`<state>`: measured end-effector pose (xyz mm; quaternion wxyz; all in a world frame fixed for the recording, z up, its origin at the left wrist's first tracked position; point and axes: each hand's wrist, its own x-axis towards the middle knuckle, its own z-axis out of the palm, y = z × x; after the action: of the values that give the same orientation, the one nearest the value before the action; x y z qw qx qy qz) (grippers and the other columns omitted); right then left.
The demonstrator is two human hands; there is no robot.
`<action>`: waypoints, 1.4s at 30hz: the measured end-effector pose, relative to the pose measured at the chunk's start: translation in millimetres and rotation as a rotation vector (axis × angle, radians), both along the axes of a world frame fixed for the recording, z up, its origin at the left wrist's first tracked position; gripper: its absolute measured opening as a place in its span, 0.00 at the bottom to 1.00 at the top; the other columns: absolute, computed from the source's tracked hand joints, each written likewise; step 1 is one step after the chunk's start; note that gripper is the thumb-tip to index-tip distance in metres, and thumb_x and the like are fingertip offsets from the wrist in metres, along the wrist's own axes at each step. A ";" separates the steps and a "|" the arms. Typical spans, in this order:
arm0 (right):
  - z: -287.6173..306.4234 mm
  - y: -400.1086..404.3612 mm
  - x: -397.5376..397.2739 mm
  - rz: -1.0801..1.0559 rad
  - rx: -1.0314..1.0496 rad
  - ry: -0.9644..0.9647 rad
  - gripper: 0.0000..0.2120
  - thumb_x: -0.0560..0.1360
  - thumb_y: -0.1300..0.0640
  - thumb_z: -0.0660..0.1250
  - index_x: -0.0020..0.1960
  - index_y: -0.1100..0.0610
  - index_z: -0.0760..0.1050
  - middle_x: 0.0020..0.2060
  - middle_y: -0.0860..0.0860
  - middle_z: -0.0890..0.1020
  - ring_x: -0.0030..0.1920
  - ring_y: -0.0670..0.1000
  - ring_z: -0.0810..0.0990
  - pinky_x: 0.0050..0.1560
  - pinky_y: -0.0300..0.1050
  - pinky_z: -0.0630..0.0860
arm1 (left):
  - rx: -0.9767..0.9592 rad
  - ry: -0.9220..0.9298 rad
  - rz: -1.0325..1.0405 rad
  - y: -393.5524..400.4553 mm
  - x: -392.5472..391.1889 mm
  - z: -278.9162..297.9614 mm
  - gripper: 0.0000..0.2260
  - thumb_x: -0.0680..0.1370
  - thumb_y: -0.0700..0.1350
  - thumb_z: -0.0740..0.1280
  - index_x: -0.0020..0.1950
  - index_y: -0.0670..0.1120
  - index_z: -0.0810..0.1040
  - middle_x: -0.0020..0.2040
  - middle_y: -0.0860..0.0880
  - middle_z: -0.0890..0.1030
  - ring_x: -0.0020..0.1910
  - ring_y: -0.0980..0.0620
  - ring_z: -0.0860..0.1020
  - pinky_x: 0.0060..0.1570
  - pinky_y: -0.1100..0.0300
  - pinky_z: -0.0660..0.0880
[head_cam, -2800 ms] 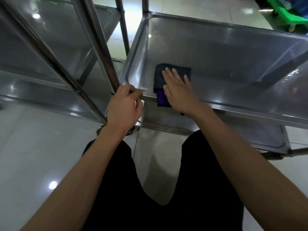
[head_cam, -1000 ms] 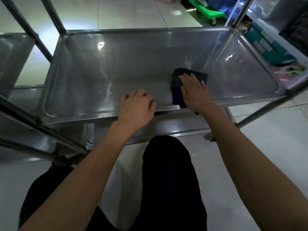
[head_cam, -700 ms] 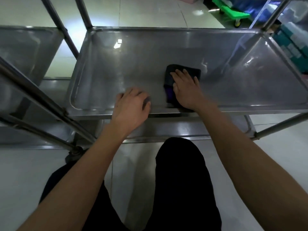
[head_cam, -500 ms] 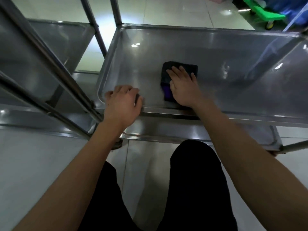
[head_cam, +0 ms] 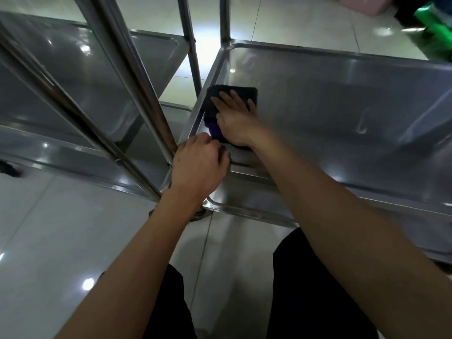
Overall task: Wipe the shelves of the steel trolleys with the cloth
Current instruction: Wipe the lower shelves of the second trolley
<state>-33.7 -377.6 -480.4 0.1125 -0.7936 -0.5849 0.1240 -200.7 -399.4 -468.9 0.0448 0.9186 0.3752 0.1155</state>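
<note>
A dark folded cloth (head_cam: 244,92) with a purple patch lies at the near left corner of a steel trolley shelf (head_cam: 342,99). My right hand (head_cam: 236,121) presses flat on the cloth with straight fingers. My left hand (head_cam: 197,168) grips the shelf's front rim near its left corner post, fingers curled over the edge. Under this shelf a lower shelf (head_cam: 247,201) shows behind my forearms.
A second steel trolley (head_cam: 80,77) stands close on the left, its slanted posts (head_cam: 132,77) running just left of my left hand. Glossy floor tiles (head_cam: 73,241) lie below. Green and pink items (head_cam: 433,23) sit at the far right. My dark-trousered legs fill the bottom.
My right hand has slid the cloth leftward across the shelf to its left corner. My left hand has moved left along the front rim to the corner.
</note>
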 end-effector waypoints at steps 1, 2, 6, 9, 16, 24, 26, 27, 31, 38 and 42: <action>1.7 6.8 -2.5 0.014 -0.005 0.008 0.26 0.84 0.52 0.48 0.81 0.48 0.49 0.81 0.47 0.47 0.80 0.51 0.41 0.77 0.60 0.39 | -0.002 -0.013 -0.001 0.0 -0.7 -0.9 0.15 0.81 0.52 0.61 0.52 0.44 0.82 0.50 0.45 0.79 0.48 0.44 0.78 0.49 0.51 0.74; 3.1 12.1 -3.2 0.025 -0.008 0.016 0.26 0.84 0.52 0.48 0.81 0.48 0.49 0.81 0.47 0.47 0.80 0.50 0.41 0.77 0.60 0.39 | -0.001 -0.024 -0.003 -0.1 -1.1 -1.9 0.14 0.81 0.51 0.61 0.52 0.44 0.82 0.50 0.45 0.79 0.48 0.44 0.78 0.49 0.51 0.74; 3.6 13.7 1.3 0.052 0.005 0.031 0.26 0.84 0.52 0.47 0.81 0.49 0.50 0.81 0.47 0.48 0.80 0.50 0.42 0.77 0.60 0.40 | 0.018 -0.023 -0.004 -2.2 -1.2 -4.1 0.14 0.81 0.52 0.60 0.52 0.44 0.81 0.50 0.45 0.79 0.49 0.44 0.77 0.50 0.50 0.73; 1.8 6.1 7.8 0.044 0.027 0.031 0.25 0.84 0.52 0.47 0.81 0.49 0.50 0.81 0.47 0.49 0.80 0.50 0.43 0.78 0.59 0.41 | 0.020 -0.013 0.009 -3.8 1.3 -1.5 0.14 0.81 0.52 0.60 0.55 0.45 0.80 0.53 0.46 0.79 0.52 0.45 0.77 0.53 0.49 0.74; -4.6 -42.1 70.3 -0.137 0.005 0.021 0.25 0.85 0.50 0.45 0.81 0.47 0.50 0.81 0.44 0.49 0.80 0.47 0.43 0.78 0.56 0.40 | -0.002 -0.001 -0.072 -18.2 37.6 6.0 0.14 0.81 0.51 0.60 0.60 0.47 0.78 0.58 0.47 0.78 0.59 0.45 0.75 0.58 0.46 0.71; -11.7 -142.0 154.3 -0.332 -0.016 0.006 0.25 0.85 0.48 0.44 0.81 0.47 0.49 0.81 0.45 0.49 0.80 0.48 0.43 0.77 0.55 0.40 | -0.095 0.020 -0.257 -65.9 123.8 5.5 0.17 0.80 0.53 0.60 0.64 0.48 0.78 0.63 0.47 0.77 0.63 0.44 0.73 0.61 0.45 0.71; -12.5 -172.5 173.7 -0.380 -0.010 0.002 0.25 0.85 0.48 0.43 0.81 0.47 0.49 0.81 0.45 0.49 0.80 0.48 0.43 0.77 0.55 0.41 | -0.085 0.030 -0.294 -78.2 142.7 4.9 0.16 0.80 0.54 0.60 0.62 0.48 0.79 0.64 0.47 0.76 0.63 0.43 0.72 0.60 0.45 0.71; -12.8 -188.3 183.1 -0.410 -0.003 -0.002 0.25 0.85 0.48 0.43 0.81 0.47 0.50 0.81 0.45 0.49 0.80 0.48 0.43 0.77 0.56 0.41 | -0.077 0.036 -0.308 -83.0 151.2 4.9 0.16 0.80 0.55 0.60 0.62 0.48 0.79 0.64 0.47 0.76 0.64 0.42 0.71 0.60 0.45 0.71; -14.4 -242.8 215.5 -0.513 0.005 -0.024 0.24 0.85 0.49 0.44 0.81 0.48 0.52 0.81 0.46 0.51 0.80 0.49 0.45 0.77 0.57 0.43 | -0.100 0.086 -0.320 -91.8 173.1 5.0 0.17 0.80 0.56 0.60 0.61 0.48 0.79 0.64 0.46 0.76 0.65 0.42 0.70 0.61 0.43 0.70; -11.7 -249.8 222.6 -0.541 -0.040 -0.039 0.24 0.86 0.49 0.44 0.81 0.49 0.49 0.81 0.45 0.48 0.80 0.48 0.43 0.77 0.57 0.42 | -0.111 0.062 -0.327 -86.6 173.7 -2.1 0.16 0.80 0.56 0.60 0.61 0.52 0.80 0.64 0.48 0.77 0.63 0.42 0.72 0.61 0.44 0.70; -7.5 -236.2 214.4 -0.550 -0.050 -0.030 0.25 0.86 0.49 0.44 0.81 0.49 0.48 0.81 0.45 0.47 0.80 0.48 0.42 0.78 0.57 0.41 | -0.127 0.005 -0.384 -75.2 166.1 -2.7 0.14 0.79 0.56 0.61 0.59 0.52 0.80 0.64 0.50 0.77 0.63 0.44 0.73 0.60 0.46 0.70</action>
<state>180.6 -613.8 -488.0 0.1134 -0.9269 -0.3460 0.0914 -34.5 -474.6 -471.6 0.1229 0.9689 0.1998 0.0789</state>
